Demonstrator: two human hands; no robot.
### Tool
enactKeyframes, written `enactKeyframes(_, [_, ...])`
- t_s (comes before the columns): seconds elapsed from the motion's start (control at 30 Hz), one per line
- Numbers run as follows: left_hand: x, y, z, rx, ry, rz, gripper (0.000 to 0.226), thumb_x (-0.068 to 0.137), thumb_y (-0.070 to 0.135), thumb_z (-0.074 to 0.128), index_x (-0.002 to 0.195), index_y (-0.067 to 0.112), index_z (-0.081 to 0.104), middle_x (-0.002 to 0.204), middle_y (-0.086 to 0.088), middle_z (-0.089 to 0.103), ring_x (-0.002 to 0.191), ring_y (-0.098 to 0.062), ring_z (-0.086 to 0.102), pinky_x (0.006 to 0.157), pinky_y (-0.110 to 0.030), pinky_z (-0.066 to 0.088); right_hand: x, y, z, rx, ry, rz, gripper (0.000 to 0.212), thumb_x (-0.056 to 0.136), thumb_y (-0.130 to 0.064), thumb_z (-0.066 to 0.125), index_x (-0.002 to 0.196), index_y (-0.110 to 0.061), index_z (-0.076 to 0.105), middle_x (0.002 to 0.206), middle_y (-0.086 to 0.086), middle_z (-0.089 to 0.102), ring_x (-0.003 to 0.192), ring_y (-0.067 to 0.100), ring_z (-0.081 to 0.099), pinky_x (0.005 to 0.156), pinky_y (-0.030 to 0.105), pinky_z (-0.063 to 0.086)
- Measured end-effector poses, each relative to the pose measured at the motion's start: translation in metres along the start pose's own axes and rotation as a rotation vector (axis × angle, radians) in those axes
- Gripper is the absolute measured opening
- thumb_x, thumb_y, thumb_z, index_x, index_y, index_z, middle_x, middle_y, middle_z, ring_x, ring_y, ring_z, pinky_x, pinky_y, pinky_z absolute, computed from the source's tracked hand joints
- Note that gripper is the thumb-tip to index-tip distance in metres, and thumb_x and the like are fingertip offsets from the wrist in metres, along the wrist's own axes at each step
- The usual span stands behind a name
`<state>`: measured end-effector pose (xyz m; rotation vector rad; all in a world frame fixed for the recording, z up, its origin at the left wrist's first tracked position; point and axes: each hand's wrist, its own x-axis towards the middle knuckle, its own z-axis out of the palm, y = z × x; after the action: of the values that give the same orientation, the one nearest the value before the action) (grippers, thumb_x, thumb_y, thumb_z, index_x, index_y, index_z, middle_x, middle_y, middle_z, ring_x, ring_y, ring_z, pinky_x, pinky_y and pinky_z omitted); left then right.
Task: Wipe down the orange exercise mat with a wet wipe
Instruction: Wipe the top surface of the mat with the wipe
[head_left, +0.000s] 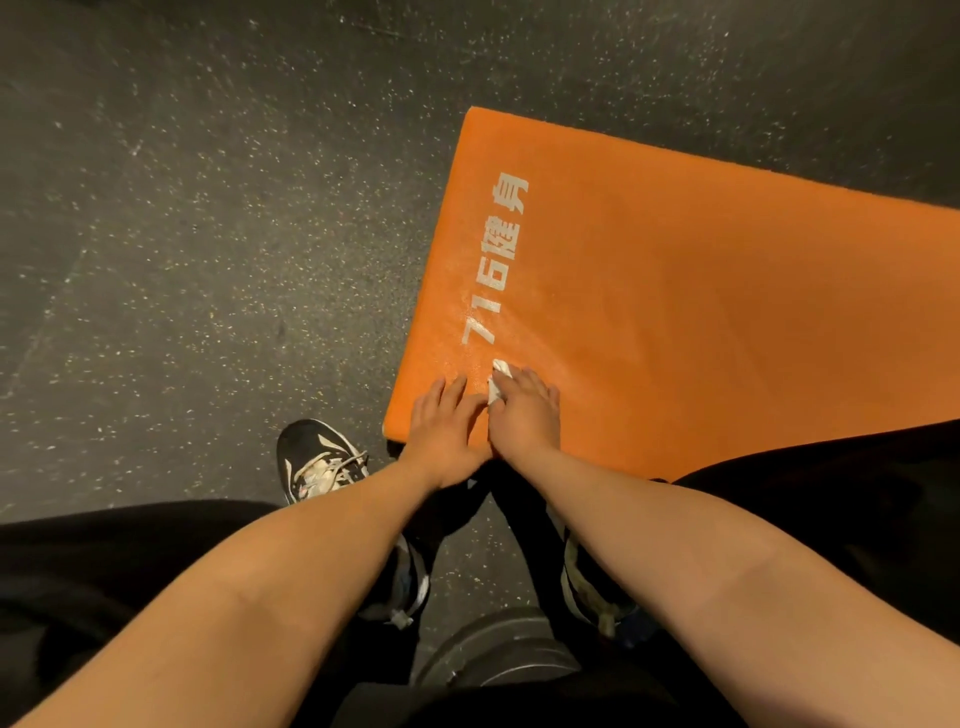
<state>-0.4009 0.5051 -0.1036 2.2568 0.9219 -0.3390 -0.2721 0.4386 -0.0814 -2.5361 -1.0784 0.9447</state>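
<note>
The orange exercise mat (701, 291) lies on the dark speckled floor, running from its near left corner off to the right, with white printed characters along its short end. My right hand (524, 410) presses a crumpled white wet wipe (500, 383) onto the mat near that corner; most of the wipe is hidden under the fingers. My left hand (444, 421) lies flat on the mat just left of it, fingers straight and touching the surface.
Dark speckled rubber floor (208, 234) surrounds the mat. A black and white sneaker (319, 460) stands left of the mat's corner, and another shoe (597, 597) is under my right forearm. A round dark weight plate (498, 649) lies on the floor near my legs.
</note>
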Motion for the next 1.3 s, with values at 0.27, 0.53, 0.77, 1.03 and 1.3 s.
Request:
enactKeyframes(0.27, [-0.011,0.001,0.008,0.003,0.037,0.047,0.053,0.094,0.045,0.059,0.143,0.029,0.043,0.168,0.004,0.010,0.154,-0.028,-0.006,0.122,-0.052,-0.001,-0.003,-0.002,-0.003,0.088,0.008,0.016,0.050,0.102,-0.017,0.040,0.152,-0.022,0.046,0.164,0.000,0.030,0.154,0.017,0.013,0.126,0.038,-0.004])
enactKeyframes(0.53, [-0.002,0.016,0.015,-0.079,0.239,0.046,0.018,0.095,0.017,0.061,0.112,0.020,0.066,0.151,0.004,0.047,0.151,-0.021,0.023,0.120,-0.046,0.014,-0.009,0.004,-0.006,0.078,-0.021,-0.001,0.050,0.103,-0.020,0.042,0.153,-0.018,0.044,0.163,0.002,0.031,0.154,0.020,0.014,0.126,0.039,0.003])
enactKeyframes(0.77, [0.027,0.017,-0.019,-0.190,0.322,-0.037,0.004,0.096,0.020,0.062,0.097,0.022,0.066,0.140,0.009,0.058,0.148,-0.015,0.030,0.122,-0.044,0.012,0.014,-0.005,-0.020,0.055,-0.012,-0.012,0.050,0.106,-0.021,0.036,0.155,-0.023,0.039,0.165,0.002,0.027,0.154,0.022,0.013,0.125,0.040,0.003])
enactKeyframes(1.03, [0.039,-0.025,-0.070,-0.175,0.432,-0.155,0.004,0.095,0.023,0.063,0.098,0.023,0.066,0.122,0.008,0.064,0.138,-0.017,0.043,0.114,-0.042,0.020,0.050,-0.060,-0.021,0.101,-0.181,-0.126,0.050,0.110,-0.030,0.028,0.160,-0.029,0.025,0.169,-0.004,0.011,0.156,0.022,0.002,0.124,0.042,-0.001])
enactKeyframes(1.3, [0.036,-0.026,-0.048,-0.163,0.489,-0.100,0.027,0.095,0.019,0.063,0.122,0.023,0.063,0.128,0.003,0.061,0.118,-0.020,0.054,0.103,-0.036,0.034,0.068,-0.053,-0.015,0.326,-0.058,-0.059,0.049,0.106,-0.023,0.040,0.155,-0.022,0.039,0.164,0.003,0.031,0.153,0.020,0.018,0.125,0.035,0.016])
